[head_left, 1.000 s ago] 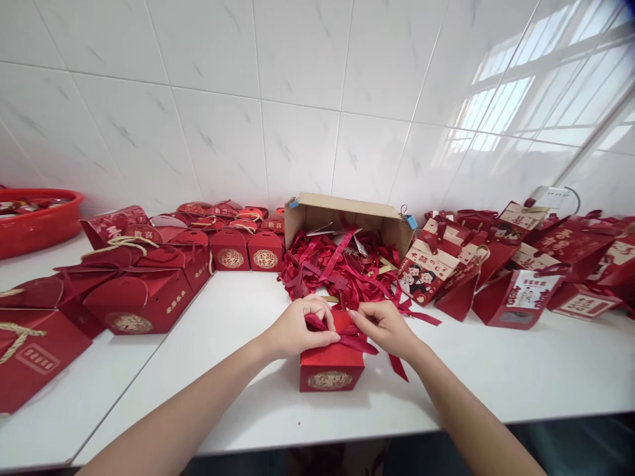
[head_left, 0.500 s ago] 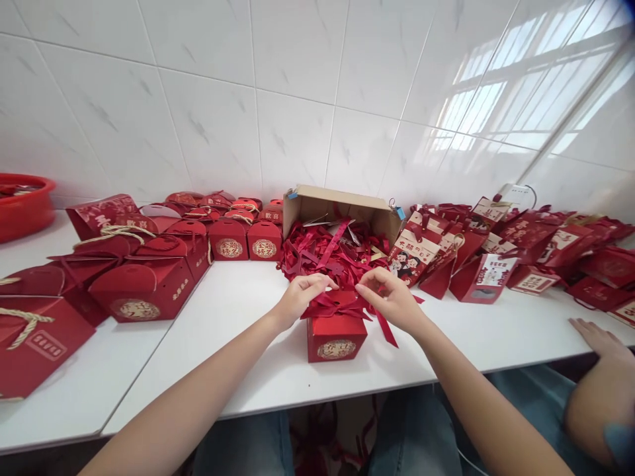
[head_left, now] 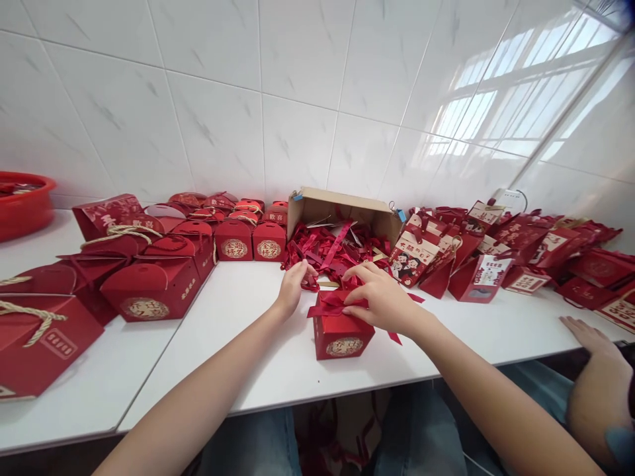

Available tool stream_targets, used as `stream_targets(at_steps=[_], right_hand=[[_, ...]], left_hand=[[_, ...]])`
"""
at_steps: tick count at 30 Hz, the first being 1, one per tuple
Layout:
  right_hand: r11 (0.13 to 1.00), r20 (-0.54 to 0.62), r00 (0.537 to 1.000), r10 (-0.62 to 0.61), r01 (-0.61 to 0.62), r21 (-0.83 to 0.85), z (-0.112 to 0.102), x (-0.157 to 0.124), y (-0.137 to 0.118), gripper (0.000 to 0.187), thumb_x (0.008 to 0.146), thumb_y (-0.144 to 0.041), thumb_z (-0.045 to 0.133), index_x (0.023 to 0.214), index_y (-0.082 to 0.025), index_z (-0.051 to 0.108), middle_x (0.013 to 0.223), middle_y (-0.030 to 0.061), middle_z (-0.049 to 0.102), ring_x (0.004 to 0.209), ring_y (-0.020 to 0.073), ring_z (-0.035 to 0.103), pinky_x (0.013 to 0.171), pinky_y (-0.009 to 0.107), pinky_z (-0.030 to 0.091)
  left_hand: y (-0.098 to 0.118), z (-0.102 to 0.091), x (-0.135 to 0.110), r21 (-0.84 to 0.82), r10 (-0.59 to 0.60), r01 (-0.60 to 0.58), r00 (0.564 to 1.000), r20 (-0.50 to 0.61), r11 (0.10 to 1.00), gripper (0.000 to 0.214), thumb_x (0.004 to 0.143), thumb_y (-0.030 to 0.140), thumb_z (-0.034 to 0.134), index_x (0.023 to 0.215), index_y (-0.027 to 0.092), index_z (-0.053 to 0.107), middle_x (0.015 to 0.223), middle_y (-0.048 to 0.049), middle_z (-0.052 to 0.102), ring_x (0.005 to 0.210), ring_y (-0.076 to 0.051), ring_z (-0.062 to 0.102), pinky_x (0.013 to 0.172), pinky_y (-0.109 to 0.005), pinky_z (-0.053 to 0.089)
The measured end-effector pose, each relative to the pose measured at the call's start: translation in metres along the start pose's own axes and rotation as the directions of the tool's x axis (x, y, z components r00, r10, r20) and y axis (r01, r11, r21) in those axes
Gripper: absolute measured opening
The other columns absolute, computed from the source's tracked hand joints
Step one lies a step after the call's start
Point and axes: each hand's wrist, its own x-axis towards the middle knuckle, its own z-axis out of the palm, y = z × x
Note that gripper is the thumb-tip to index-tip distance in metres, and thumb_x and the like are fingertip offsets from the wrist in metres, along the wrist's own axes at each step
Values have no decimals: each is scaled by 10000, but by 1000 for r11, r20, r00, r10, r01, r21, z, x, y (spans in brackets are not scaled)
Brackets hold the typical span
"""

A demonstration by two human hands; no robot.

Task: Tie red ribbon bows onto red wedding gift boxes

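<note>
A small red gift box (head_left: 344, 340) with a round gold emblem stands upright before me, a dark red ribbon (head_left: 328, 305) lying around its top. My right hand (head_left: 380, 297) curves over the box's upper right side, fingers bent against the ribbon and lid. To the left, my left hand (head_left: 295, 285) is just behind the box at the near edge of a heap of red ribbons (head_left: 325, 248). Its fingers are curled together, and what they hold, if anything, is hidden. The heap spills out of a cardboard box (head_left: 347, 198) lying on its side.
Red gift boxes (head_left: 149, 291), some with rope handles, fill the left side. More red boxes (head_left: 481, 281) are heaped at right. A red basin (head_left: 24, 211) stands far left. Another person's hand (head_left: 588, 334) rests on the white table (head_left: 208, 370) at right. A tiled wall closes the back.
Both hands were pinching at the box's top. Now my left hand has moved off toward the ribbon heap, while my right hand has come down over the box's ribbon.
</note>
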Motion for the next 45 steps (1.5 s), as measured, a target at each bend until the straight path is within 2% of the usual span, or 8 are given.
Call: stream_targets(at_steps=[6,15,24,29,32,35,39,45], right_hand=[[997,-17,998,66,-65,44,1,-2,-1,98,798,-228,676,749,-209,758,1115,84,615,1048,267,502,885,447,461],[953,3,970,241,-237,189,-9,-4,7,80,766,-223,703,706,-204,753,1111,80,626,1058,267,536,935,457,430],[933,-62,934,352,-345,101,-81,-37,51,123,745,-298,679,705,-208,752,1096,85,630,1029,252,592,900,401,458],[824,-123,824,553,-563,-64,-120,-64,92,152,705,-365,688,681,-232,757,1095,61,652,1028,271,598,920,433,440],[691,-245,705,665,-706,-157,-129,-74,106,158,702,-369,695,669,-226,755,1054,70,674,1033,301,590,894,479,438],[630,-386,639,665,-758,-169,-132,-79,108,172,721,-357,697,700,-196,755,1035,96,685,1050,308,581,891,491,435],[691,-506,613,607,-721,-46,-134,-81,90,145,753,-297,698,762,-163,751,1046,108,686,974,248,612,888,440,450],[845,-746,542,387,-532,53,-136,-74,50,59,743,-270,729,736,-214,710,986,66,689,943,228,640,836,396,493]], left_hand=[[-13,-6,4,110,39,-40,999,9,993,452,899,522,356,679,177,547,678,-43,607,676,-169,560,679,-292,426],[-22,-7,-1,327,57,-111,984,171,938,247,871,451,451,869,217,531,623,28,594,644,-172,577,670,-285,417],[-26,-9,6,441,56,-98,993,108,892,242,886,458,405,933,231,475,619,34,591,630,-181,590,657,-289,422],[-24,-8,6,475,43,-88,993,105,876,233,875,459,423,906,235,483,585,41,584,604,-178,589,629,-280,411],[-24,-7,6,477,41,-80,995,92,875,238,880,462,412,918,237,478,589,42,579,602,-176,590,621,-277,408],[-24,-8,7,474,39,-75,996,85,877,233,879,457,416,925,238,480,604,38,588,631,-182,603,632,-278,412],[-27,-9,7,471,44,-74,996,74,879,210,873,438,428,914,239,481,631,29,608,645,-184,606,626,-276,410],[-29,-7,6,497,66,-96,995,76,862,150,850,384,463,887,239,473,577,46,576,536,-155,540,571,-263,383]])
